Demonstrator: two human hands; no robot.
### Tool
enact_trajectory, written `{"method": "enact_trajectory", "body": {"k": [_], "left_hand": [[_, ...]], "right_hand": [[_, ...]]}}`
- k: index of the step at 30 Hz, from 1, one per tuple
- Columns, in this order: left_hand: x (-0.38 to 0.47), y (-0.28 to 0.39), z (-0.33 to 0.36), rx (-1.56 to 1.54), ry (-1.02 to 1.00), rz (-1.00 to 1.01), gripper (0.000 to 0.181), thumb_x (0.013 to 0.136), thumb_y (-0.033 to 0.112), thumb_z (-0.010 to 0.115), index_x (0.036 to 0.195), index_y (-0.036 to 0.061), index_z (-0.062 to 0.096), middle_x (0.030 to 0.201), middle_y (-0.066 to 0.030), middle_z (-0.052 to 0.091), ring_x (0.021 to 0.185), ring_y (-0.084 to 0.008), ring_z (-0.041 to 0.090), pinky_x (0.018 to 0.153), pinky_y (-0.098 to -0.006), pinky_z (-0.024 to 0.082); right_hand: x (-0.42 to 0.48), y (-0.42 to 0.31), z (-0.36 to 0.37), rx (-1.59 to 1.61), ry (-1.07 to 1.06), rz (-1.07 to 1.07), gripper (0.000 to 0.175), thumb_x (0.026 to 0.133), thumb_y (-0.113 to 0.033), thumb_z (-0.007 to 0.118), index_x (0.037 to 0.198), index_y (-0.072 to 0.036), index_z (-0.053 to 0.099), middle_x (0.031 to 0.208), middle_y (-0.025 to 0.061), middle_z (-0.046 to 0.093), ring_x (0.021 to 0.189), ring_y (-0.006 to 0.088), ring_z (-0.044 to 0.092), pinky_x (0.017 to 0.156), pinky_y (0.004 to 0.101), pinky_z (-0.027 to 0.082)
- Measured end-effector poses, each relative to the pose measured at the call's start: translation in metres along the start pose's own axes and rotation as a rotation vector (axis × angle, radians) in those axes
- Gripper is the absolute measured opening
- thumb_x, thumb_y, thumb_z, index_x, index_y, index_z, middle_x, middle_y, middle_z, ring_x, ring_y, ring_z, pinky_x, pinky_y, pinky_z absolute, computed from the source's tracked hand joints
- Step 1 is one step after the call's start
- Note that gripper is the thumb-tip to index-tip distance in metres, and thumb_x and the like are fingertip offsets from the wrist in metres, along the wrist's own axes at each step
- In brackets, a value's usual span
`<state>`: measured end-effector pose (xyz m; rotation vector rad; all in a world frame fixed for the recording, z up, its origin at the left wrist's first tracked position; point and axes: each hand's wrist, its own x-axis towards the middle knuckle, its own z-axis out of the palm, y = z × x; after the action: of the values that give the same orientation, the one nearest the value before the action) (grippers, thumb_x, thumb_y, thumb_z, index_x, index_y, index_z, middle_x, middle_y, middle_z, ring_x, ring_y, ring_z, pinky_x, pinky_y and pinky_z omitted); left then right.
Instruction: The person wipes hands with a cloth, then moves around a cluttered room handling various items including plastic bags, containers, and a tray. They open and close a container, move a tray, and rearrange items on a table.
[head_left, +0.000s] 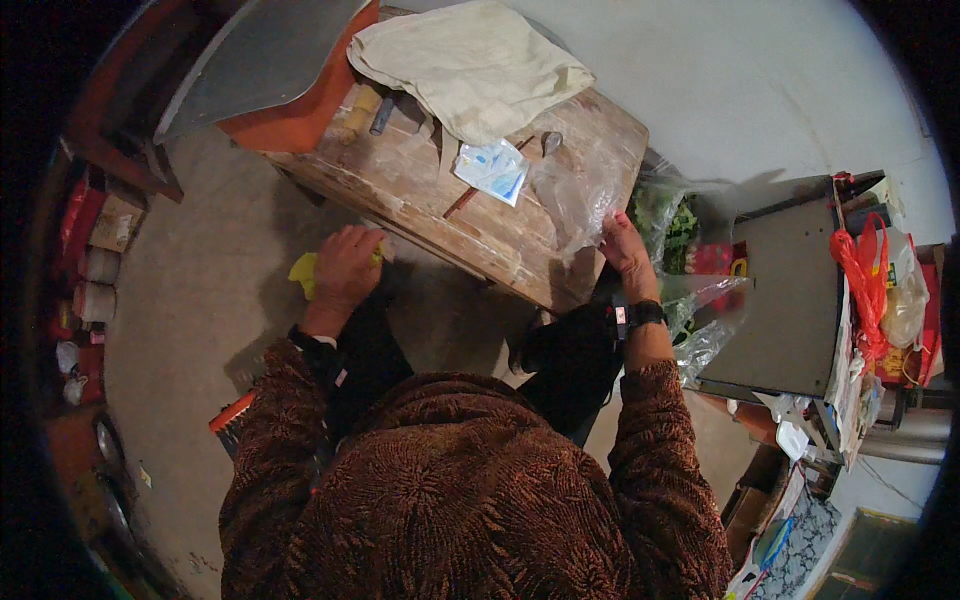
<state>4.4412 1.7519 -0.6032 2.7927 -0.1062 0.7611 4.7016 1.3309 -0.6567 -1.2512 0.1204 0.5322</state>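
My left hand (349, 268) is closed around a crumpled yellow cloth (304, 274), beside the near edge of a worn wooden table (480, 247). At the table's right corner, the fingers of my right hand (624, 244) pinch the edge of a clear plastic bag (577, 195) that lies on the tabletop. A spoon (552, 142) lies at the bag's far side. Left of the bag, a blue and white packet (493, 171) rests over a thin brown stick (460, 203). A cream cloth (480, 67) covers the far part of the table.
A dark cylinder (382, 116) lies near the table's left end, by an orange and grey panel (277, 90). To the right, plastic bags with green leaves (681, 225) stand beside a grey cabinet (780, 300). Red plastic bags (866, 285) hang beyond it. Boxes (116, 223) line the left side.
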Motion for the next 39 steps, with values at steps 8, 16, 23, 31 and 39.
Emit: {"method": "enact_trajectory", "body": {"k": [8, 16, 23, 31, 39], "left_hand": [[0.003, 0.004, -0.003, 0.000, -0.017, -0.018, 0.032, 0.067, 0.009, 0.066, 0.098, 0.0112, 0.059, 0.087, -0.0068, 0.056, 0.088, -0.0288, 0.056, 0.073, -0.0419, 0.046], [0.000, -0.001, 0.000, 0.007, -0.026, -0.019, 0.032, 0.068, 0.009, 0.067, 0.099, 0.0104, 0.060, 0.088, -0.0074, 0.056, 0.089, -0.0298, 0.056, 0.074, -0.0429, 0.046], [-0.001, -0.002, -0.002, 0.028, -0.052, -0.054, 0.036, 0.065, 0.008, 0.069, 0.100, 0.0096, 0.059, 0.091, -0.0085, 0.057, 0.092, -0.0304, 0.057, 0.076, -0.0430, 0.047], [-0.001, -0.002, -0.002, 0.047, -0.019, -0.028, 0.036, 0.065, 0.008, 0.070, 0.100, 0.0091, 0.059, 0.093, -0.0086, 0.058, 0.093, -0.0302, 0.057, 0.077, -0.0426, 0.046], [0.000, -0.003, -0.003, 0.064, -0.035, -0.036, 0.033, 0.067, 0.010, 0.069, 0.098, 0.0100, 0.059, 0.091, -0.0085, 0.058, 0.090, -0.0305, 0.057, 0.075, -0.0426, 0.046]], "right_hand": [[0.013, 0.009, -0.026, -0.416, 0.101, 0.056, 0.043, 0.077, 0.002, 0.052, 0.118, -0.011, 0.055, 0.102, 0.0014, 0.062, 0.092, 0.0180, 0.059, 0.076, 0.0355, 0.050], [0.027, 0.016, -0.051, -0.592, 0.440, -0.348, 0.034, 0.085, -0.008, 0.058, 0.118, -0.002, 0.054, 0.100, 0.0043, 0.062, 0.087, 0.0166, 0.059, 0.072, 0.0300, 0.049], [0.009, 0.008, -0.030, -0.700, 0.368, -0.650, 0.024, 0.095, -0.021, 0.057, 0.104, 0.001, 0.062, 0.095, 0.0058, 0.063, 0.080, 0.0148, 0.061, 0.072, 0.0295, 0.049], [0.001, 0.030, -0.011, -1.496, 0.071, -0.313, 0.039, 0.078, -0.025, 0.071, 0.111, -0.007, 0.064, 0.100, 0.0144, 0.068, 0.087, 0.0239, 0.066, 0.079, 0.0331, 0.051], [-0.010, 0.021, -0.012, -1.487, -0.104, -0.082, 0.039, 0.077, -0.027, 0.073, 0.110, -0.007, 0.065, 0.095, 0.0100, 0.069, 0.086, 0.0239, 0.066, 0.078, 0.0339, 0.051]]}}
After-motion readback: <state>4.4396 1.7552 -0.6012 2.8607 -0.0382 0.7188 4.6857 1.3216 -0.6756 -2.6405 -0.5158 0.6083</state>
